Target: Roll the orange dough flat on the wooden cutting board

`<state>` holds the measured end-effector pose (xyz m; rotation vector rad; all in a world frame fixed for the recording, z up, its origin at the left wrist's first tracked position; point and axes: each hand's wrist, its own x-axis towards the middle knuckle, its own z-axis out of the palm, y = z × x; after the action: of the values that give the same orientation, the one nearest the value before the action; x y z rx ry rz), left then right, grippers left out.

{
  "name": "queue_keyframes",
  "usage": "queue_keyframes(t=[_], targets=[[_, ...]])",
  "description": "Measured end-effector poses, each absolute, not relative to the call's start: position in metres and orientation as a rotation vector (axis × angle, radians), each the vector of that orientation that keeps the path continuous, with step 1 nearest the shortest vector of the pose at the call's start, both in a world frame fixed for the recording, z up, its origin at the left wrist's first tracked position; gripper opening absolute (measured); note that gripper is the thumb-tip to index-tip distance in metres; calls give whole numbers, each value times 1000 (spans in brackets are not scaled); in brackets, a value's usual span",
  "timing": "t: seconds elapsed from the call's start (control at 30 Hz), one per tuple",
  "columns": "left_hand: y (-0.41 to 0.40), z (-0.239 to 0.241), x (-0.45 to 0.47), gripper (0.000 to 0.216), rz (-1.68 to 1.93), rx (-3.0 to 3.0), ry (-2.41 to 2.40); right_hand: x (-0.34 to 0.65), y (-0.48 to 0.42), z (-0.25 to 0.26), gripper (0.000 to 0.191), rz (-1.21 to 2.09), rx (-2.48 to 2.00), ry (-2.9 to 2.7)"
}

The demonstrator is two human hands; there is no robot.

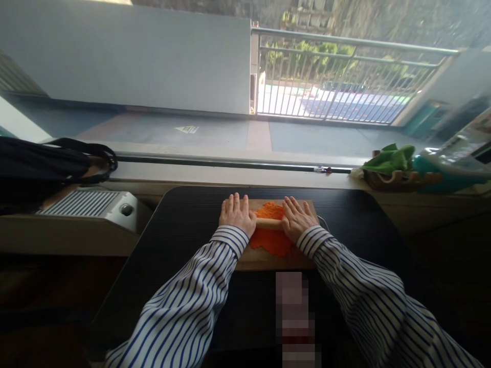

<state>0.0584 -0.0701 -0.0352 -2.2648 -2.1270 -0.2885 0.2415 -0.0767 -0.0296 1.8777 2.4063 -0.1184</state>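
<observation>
A flat, ragged sheet of orange dough (pixel 271 240) lies on a wooden board (pixel 264 259), which sits at the middle of the far edge of a dark table (pixel 184 230). Across the dough lies a wooden rolling pin (pixel 269 223), running left to right. Both arms reach straight forward from the near edge in blue and white striped sleeves (pixel 199 291). The left hand (pixel 237 214) rests palm down on the left end of the pin, fingers stretched flat and close together, pointing away from the person. The right hand (pixel 296 219) presses the right end the same way, fingers extended and slightly spread; neither hand is curled around the pin. Only the short middle part of the pin shows between the two hands. Beyond the far edge of the table runs a window sill, with a green cloth (pixel 391 157) lying in a wooden holder (pixel 399 179) towards its right end. To the left of the table stands a white heater (pixel 95 204) with a dark bag (pixel 46 166) behind it
</observation>
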Motion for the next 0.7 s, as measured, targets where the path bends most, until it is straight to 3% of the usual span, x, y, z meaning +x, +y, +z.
queue_keyframes(t=[0.7], targets=[[-105,-33,41,53,-229,-2472,-1989,232,-140,-30,52,-22,1930,2587]])
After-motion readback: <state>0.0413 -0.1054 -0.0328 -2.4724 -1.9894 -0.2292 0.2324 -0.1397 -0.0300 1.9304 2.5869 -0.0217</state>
